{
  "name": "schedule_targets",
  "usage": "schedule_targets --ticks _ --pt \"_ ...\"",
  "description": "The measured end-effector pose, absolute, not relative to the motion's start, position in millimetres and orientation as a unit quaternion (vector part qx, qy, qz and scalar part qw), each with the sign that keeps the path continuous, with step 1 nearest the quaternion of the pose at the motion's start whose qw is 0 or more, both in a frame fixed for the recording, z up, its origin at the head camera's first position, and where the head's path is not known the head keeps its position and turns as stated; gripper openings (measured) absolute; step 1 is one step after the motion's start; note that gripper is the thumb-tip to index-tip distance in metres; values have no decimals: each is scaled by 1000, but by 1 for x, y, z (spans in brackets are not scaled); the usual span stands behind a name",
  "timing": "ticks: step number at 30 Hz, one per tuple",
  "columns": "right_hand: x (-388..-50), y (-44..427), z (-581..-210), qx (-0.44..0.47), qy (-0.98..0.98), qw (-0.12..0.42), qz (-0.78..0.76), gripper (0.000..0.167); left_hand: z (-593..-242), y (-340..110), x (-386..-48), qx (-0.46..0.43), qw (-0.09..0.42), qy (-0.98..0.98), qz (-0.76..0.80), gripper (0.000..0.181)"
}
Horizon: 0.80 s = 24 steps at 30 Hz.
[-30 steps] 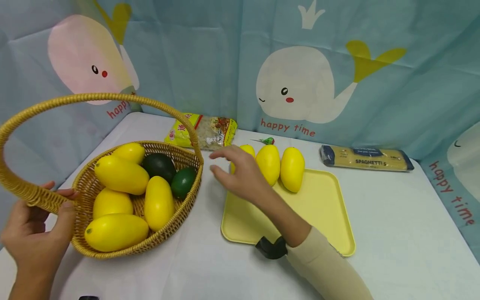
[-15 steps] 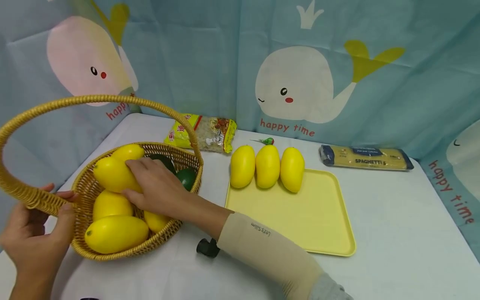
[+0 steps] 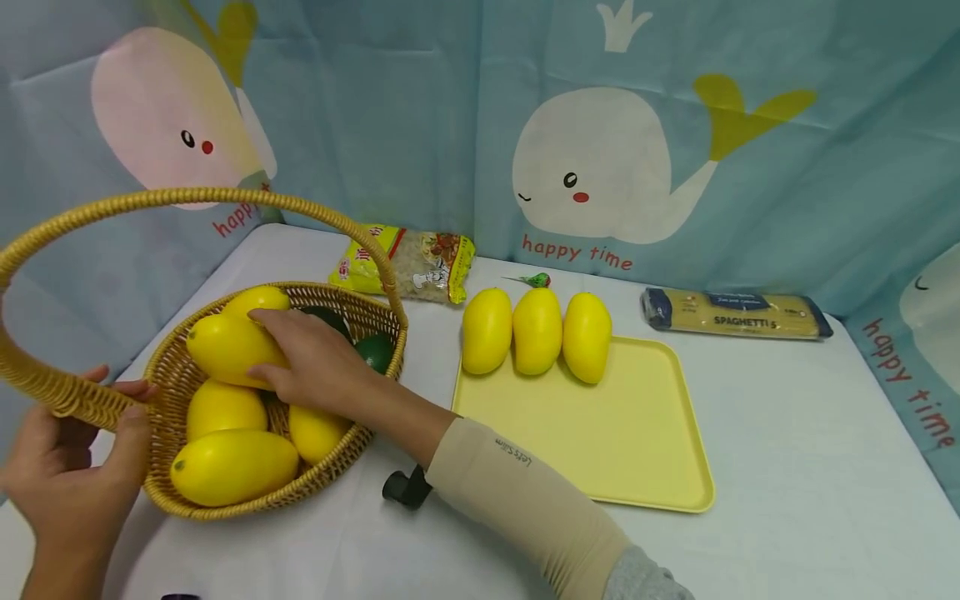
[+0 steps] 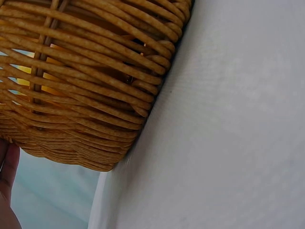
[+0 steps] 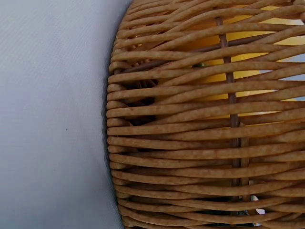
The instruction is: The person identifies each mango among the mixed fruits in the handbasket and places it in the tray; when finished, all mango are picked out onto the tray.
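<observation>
A wicker basket (image 3: pixel 335 468) stands at the left of the head view, holding several yellow mangoes (image 3: pixel 234 467) and dark green fruits (image 3: pixel 375 352) that look like avocados. My left hand (image 3: pixel 78 467) grips the base of its arched handle (image 3: pixel 90 403), thumb in front. My right hand (image 3: pixel 318 367) reaches inside and holds the right end of an upper mango (image 3: pixel 228 348) between thumb and fingers. That hand partly covers the avocados. Both wrist views are mostly filled by basket weave (image 4: pixel 95 86); my left fingers (image 4: pixel 9 167) show at the left edge there.
A yellow tray (image 3: pixel 592 442) lies in the middle, with three mangoes (image 3: pixel 537 332) side by side at its back left. Behind are a yellow food packet (image 3: pixel 420 265) and a small green-red item (image 3: pixel 537 281). A spaghetti pack (image 3: pixel 738 314) lies back right, before a whale-print curtain (image 3: pixel 420 125).
My right hand has moved left from beside the tray's mangoes into the basket and taken hold of a mango there. My left hand has stayed on the handle.
</observation>
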State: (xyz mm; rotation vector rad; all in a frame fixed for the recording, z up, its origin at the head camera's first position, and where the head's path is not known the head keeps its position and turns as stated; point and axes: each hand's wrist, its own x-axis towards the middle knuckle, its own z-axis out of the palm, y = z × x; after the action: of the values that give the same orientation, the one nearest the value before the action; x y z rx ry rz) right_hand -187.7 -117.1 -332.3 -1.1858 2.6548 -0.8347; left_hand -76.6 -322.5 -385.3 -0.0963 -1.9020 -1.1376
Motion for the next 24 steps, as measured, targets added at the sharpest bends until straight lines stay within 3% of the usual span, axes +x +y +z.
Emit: schedule_targets --ticks 24 --pt "-187 -112 -330 -368 852 55 -368 59 -386 -322 -78 -41 452 -765 -457 46"
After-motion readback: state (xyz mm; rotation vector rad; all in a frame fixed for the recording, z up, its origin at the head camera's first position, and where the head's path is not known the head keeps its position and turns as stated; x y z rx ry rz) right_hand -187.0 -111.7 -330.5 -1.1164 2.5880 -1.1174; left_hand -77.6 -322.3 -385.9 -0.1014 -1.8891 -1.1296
